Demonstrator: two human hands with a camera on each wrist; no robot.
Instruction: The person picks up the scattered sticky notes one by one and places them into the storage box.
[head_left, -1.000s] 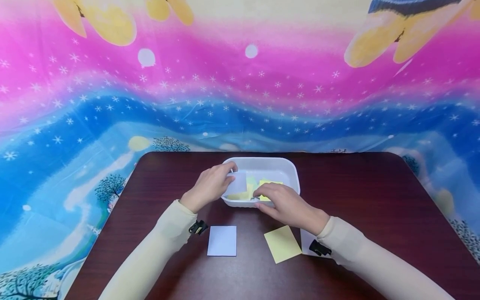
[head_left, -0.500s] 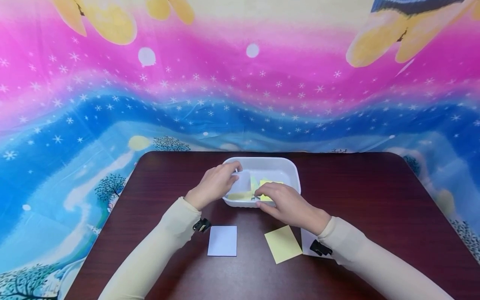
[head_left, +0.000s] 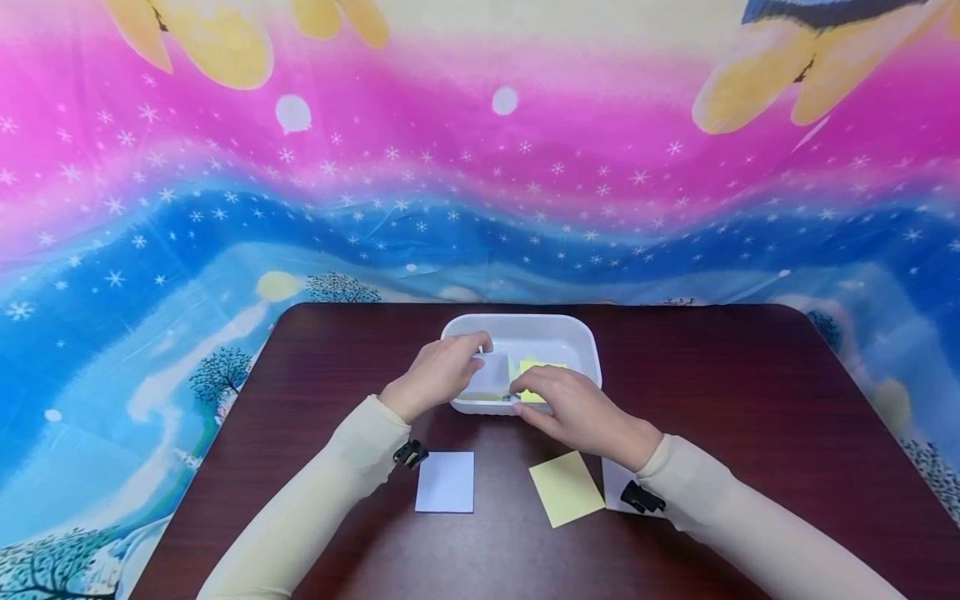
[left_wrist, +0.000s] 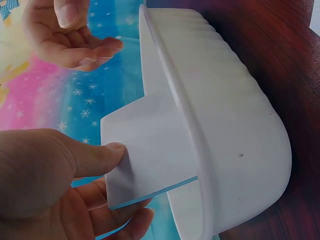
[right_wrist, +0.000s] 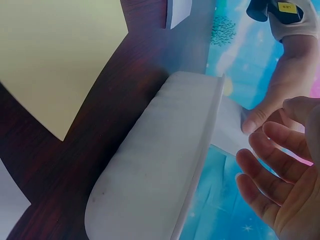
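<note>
In the head view, my left hand point(head_left: 438, 373) reaches over the left side of a white plastic tray point(head_left: 551, 326). Between thumb and fingers it pinches a white square note pad point(left_wrist: 150, 142), whose far part dips below the tray's rim in the left wrist view. My right hand point(head_left: 581, 408) hovers at the tray's front rim with loosely bent fingers; both wrist views show nothing in it. Beside its fingertips, a bright yellow sticky note point(head_left: 534, 370) lies inside the tray. Pale yellow and greenish paper there is mostly covered by the white pad.
On the dark wooden table point(head_left: 360, 358), a white note pad point(head_left: 445, 482) lies front left of the tray. A pale yellow note point(head_left: 566, 489) sits front right, beside another white square point(head_left: 618, 486) partly under my right wrist. A printed cloth point(head_left: 480, 208) hangs behind.
My left hand has shifted right and slightly toward me with the white pad, which now covers more of the yellow paper in the tray. The right hand has barely moved.
</note>
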